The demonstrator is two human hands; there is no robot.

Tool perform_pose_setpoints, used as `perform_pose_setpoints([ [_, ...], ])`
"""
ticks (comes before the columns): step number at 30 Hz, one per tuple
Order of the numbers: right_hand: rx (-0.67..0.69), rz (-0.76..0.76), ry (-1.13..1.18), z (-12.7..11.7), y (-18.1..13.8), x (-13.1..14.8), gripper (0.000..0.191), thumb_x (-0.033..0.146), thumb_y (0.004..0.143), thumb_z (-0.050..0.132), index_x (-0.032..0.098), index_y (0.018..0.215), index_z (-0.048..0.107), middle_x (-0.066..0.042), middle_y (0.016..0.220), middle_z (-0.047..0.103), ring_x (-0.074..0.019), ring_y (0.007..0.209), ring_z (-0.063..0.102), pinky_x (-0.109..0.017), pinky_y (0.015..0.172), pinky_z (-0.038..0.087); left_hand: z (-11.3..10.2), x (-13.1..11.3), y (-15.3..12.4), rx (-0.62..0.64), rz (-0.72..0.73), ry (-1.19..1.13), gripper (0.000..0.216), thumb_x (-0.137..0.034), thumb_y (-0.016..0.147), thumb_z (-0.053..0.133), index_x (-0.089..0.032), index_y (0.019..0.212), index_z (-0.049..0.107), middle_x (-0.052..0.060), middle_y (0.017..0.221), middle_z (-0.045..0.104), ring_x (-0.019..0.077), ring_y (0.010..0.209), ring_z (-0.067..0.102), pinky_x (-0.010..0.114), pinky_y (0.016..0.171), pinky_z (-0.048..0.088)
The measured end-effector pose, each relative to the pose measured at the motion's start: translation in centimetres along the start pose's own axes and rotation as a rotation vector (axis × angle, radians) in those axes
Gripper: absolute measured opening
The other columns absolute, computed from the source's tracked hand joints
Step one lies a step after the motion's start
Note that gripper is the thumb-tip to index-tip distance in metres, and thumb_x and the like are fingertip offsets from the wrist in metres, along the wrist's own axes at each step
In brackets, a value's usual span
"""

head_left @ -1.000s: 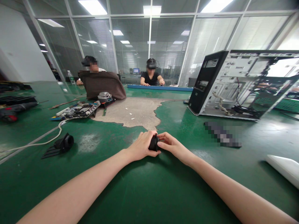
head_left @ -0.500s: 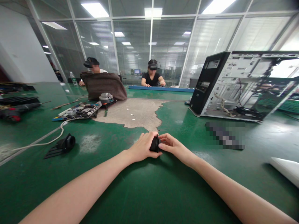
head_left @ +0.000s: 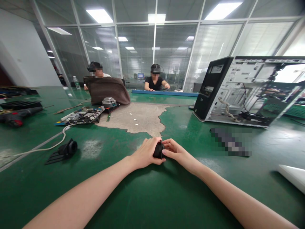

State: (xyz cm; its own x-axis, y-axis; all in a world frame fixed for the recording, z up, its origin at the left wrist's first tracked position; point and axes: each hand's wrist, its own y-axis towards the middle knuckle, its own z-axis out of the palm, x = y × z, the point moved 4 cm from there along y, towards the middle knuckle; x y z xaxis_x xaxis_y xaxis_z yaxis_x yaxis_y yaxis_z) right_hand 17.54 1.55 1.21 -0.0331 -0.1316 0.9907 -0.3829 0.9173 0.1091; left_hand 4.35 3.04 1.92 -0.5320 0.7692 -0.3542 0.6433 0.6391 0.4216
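A small black rounded part rests on the green table straight ahead of me. My left hand is wrapped round its left side, fingers curled over the top. My right hand meets it from the right, with fingertips pinching its edge. Most of the part is hidden between the two hands.
An open computer case stands at the right. A similar black part and a white cable lie at the left, a circuit board behind them. A worn bare patch lies ahead. Two people sit at the far side.
Both hands stay on the black part with almost no shift in grip. The camera has tilted slightly, so the scene sits a little lower in the picture.
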Motion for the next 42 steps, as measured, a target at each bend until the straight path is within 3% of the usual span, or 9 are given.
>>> perform_pose_setpoints([
  [5, 0.121, -0.026, 0.049, 0.1, -0.13, 0.3, 0.035, 0.026, 0.065, 0.069, 0.023, 0.086, 0.042, 0.002, 0.084, 0.056, -0.0132, 0.082, 0.055, -0.031, 0.078, 0.042, -0.12, -0.08, -0.02, 0.001, -0.011, 0.013, 0.057, -0.039, 0.065, 0.063, -0.02, 0.109, 0.032, 0.007, 0.105, 0.051, 0.0246, 0.091, 0.05, 0.036, 0.077, 0.035],
  [10, 0.007, -0.02, 0.024, -0.02, -0.11, 0.55, 0.018, 0.032, 0.076, 0.058, 0.021, 0.082, 0.046, 0.002, 0.083, 0.055, -0.0122, 0.08, 0.054, -0.029, 0.077, 0.04, -0.2, -0.18, 0.05, 0.002, 0.0, -0.001, 0.059, -0.041, 0.063, 0.064, -0.02, 0.109, 0.033, 0.007, 0.104, 0.051, 0.0247, 0.091, 0.05, 0.036, 0.077, 0.035],
  [14, -0.025, 0.003, -0.007, -0.13, 0.08, 0.12, 0.025, 0.033, 0.074, 0.06, 0.02, 0.091, 0.047, -0.001, 0.088, 0.055, -0.0141, 0.085, 0.053, -0.031, 0.081, 0.039, -0.18, -0.14, 0.05, 0.008, -0.017, 0.002, 0.059, -0.041, 0.063, 0.064, -0.02, 0.108, 0.033, 0.006, 0.102, 0.051, 0.0239, 0.089, 0.05, 0.036, 0.076, 0.035],
  [21, 0.112, -0.013, 0.083, 0.01, -0.17, 0.41, 0.033, 0.025, 0.066, 0.069, 0.022, 0.087, 0.044, 0.002, 0.085, 0.055, -0.013, 0.082, 0.054, -0.028, 0.073, 0.041, 0.06, -0.06, 0.06, -0.002, 0.0, 0.002, 0.056, -0.038, 0.064, 0.064, -0.02, 0.107, 0.033, 0.005, 0.101, 0.051, 0.0224, 0.087, 0.05, 0.035, 0.076, 0.035],
  [25, 0.011, -0.031, 0.033, 0.05, -0.17, 0.7, 0.019, 0.032, 0.075, 0.059, 0.02, 0.082, 0.046, 0.001, 0.085, 0.054, -0.0122, 0.082, 0.053, -0.028, 0.076, 0.04, 0.19, 0.08, 0.08, -0.012, 0.001, -0.007, 0.059, -0.038, 0.062, 0.065, -0.019, 0.108, 0.032, 0.005, 0.101, 0.051, 0.0221, 0.087, 0.049, 0.035, 0.076, 0.035],
  [29, -0.052, -0.01, -0.039, -0.01, -0.01, 0.4, 0.024, 0.036, 0.074, 0.059, 0.02, 0.089, 0.048, -0.001, 0.086, 0.055, -0.0152, 0.086, 0.052, -0.031, 0.08, 0.039, 0.16, 0.13, 0.03, -0.017, 0.006, -0.012, 0.06, -0.038, 0.062, 0.066, -0.019, 0.108, 0.033, 0.005, 0.102, 0.051, 0.0225, 0.089, 0.049, 0.035, 0.077, 0.035],
  [36, 0.083, -0.025, 0.075, 0.31, -0.22, 0.38, 0.034, 0.026, 0.065, 0.07, 0.022, 0.086, 0.043, 0.002, 0.087, 0.055, -0.0145, 0.086, 0.055, -0.03, 0.079, 0.042, -0.09, 0.07, -0.06, 0.003, -0.029, 0.013, 0.06, -0.038, 0.061, 0.066, -0.019, 0.109, 0.034, 0.006, 0.099, 0.051, 0.0229, 0.085, 0.048, 0.035, 0.075, 0.036],
  [42, -0.071, -0.031, -0.041, 0.2, -0.13, 0.53, 0.023, 0.038, 0.075, 0.057, 0.02, 0.086, 0.047, 0.0, 0.085, 0.055, -0.0153, 0.085, 0.053, -0.031, 0.08, 0.04, -0.27, -0.2, -0.06, -0.001, -0.015, 0.013, 0.059, -0.04, 0.062, 0.065, -0.019, 0.108, 0.034, 0.005, 0.099, 0.051, 0.0226, 0.085, 0.048, 0.034, 0.075, 0.036],
])
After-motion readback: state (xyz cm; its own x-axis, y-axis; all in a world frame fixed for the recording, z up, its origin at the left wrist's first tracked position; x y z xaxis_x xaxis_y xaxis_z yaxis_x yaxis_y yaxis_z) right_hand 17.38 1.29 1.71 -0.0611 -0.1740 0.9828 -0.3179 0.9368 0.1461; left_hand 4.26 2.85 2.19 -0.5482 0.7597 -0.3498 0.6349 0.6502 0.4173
